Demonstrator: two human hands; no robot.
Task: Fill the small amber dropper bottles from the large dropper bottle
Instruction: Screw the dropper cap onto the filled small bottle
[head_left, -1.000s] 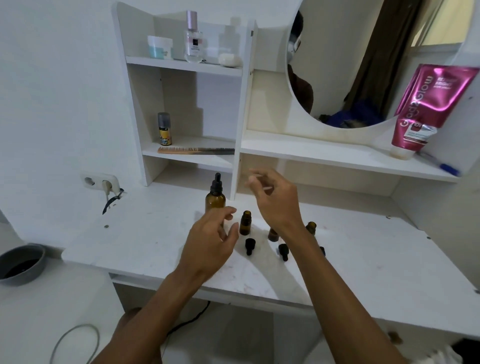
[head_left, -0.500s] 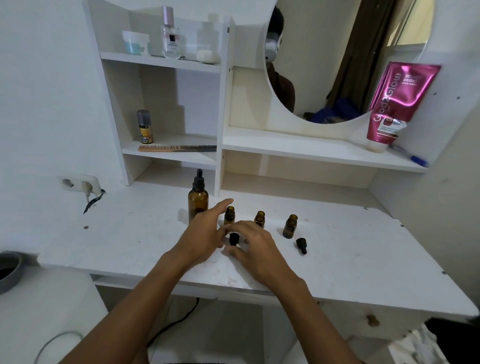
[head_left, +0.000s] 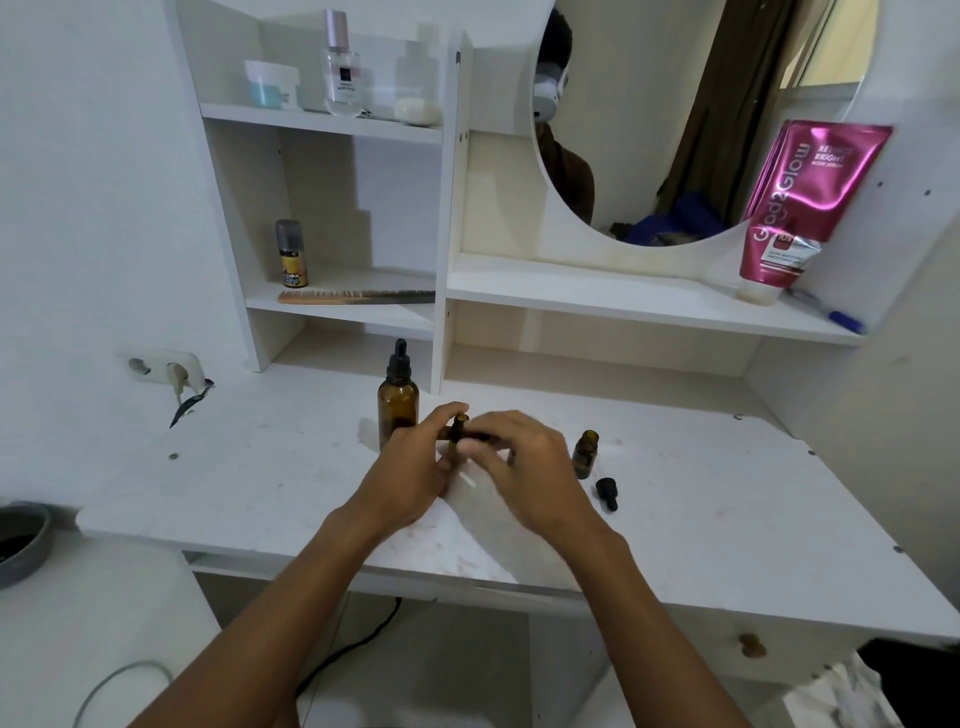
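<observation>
In the middle of the frame the left hand (head_left: 410, 470) pinches a small amber bottle (head_left: 458, 431) upright between thumb and fingers, and the right hand (head_left: 530, 467), fingers curled and a little blurred, grips a black dropper cap (head_left: 482, 437) just beside its neck. The large dropper bottle (head_left: 398, 408) stands capped just behind the left hand. To the right, a second small bottle (head_left: 584, 456) stands open on the white table (head_left: 727, 493), with a loose dropper (head_left: 606, 492) lying near it.
</observation>
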